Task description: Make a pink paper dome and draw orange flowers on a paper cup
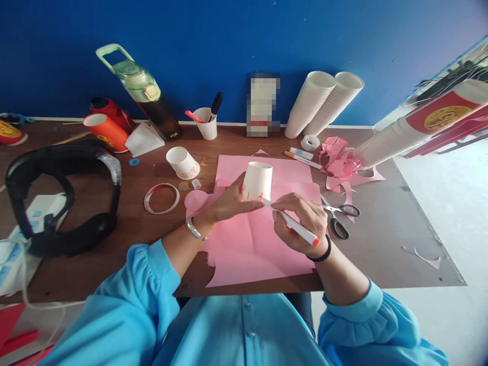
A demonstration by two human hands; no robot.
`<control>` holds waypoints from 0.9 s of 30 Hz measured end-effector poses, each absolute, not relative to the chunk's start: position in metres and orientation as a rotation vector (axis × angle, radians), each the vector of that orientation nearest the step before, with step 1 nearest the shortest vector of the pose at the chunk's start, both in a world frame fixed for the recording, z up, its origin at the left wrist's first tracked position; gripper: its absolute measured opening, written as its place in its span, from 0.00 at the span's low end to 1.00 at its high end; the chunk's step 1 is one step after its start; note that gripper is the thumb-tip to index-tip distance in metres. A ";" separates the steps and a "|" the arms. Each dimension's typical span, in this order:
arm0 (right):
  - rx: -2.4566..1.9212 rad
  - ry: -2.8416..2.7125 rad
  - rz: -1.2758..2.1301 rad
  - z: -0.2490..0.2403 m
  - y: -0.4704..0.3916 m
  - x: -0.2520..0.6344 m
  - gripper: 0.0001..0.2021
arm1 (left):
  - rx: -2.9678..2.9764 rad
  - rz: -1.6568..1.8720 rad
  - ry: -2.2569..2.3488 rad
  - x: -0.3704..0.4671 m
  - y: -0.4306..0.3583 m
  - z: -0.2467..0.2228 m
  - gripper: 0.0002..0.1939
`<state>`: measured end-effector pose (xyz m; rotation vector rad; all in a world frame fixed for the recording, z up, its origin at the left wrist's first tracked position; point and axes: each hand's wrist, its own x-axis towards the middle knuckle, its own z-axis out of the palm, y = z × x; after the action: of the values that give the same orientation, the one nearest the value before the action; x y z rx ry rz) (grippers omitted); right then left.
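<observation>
A white paper cup is upside down or upright, I cannot tell which, above the pink paper, with small orange-red marks along its lower edge. My left hand is closed round the cup's left side and lower edge. In my right hand is a white marker with a red end, held like a pen. Its tip meets the lower edge of the cup, beside the red marks. Beyond my left hand, another paper cup with orange marks round its rim stands on the table.
Scissors lie right of my right hand, near crumpled pink paper scraps. A roll of tape and a black headband-like device are at left. Stacked paper cups, a cup of markers and a water bottle stand along the blue wall.
</observation>
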<state>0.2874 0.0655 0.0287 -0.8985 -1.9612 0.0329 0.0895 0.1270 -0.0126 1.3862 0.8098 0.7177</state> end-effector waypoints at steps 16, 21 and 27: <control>-0.895 -1.940 0.028 0.027 0.067 0.286 0.11 | 1.359 0.701 0.794 0.093 0.127 -0.007 0.39; -0.914 -1.942 0.019 0.029 0.067 0.287 0.10 | 1.359 0.699 0.813 0.092 0.126 -0.007 0.38; -0.912 -1.934 0.015 0.029 0.067 0.287 0.10 | 1.383 0.696 0.820 0.091 0.127 -0.010 0.37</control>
<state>0.2865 0.0670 0.0285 -0.9125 -1.9339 0.0152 0.0909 0.1267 -0.0104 1.3829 0.8202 0.6961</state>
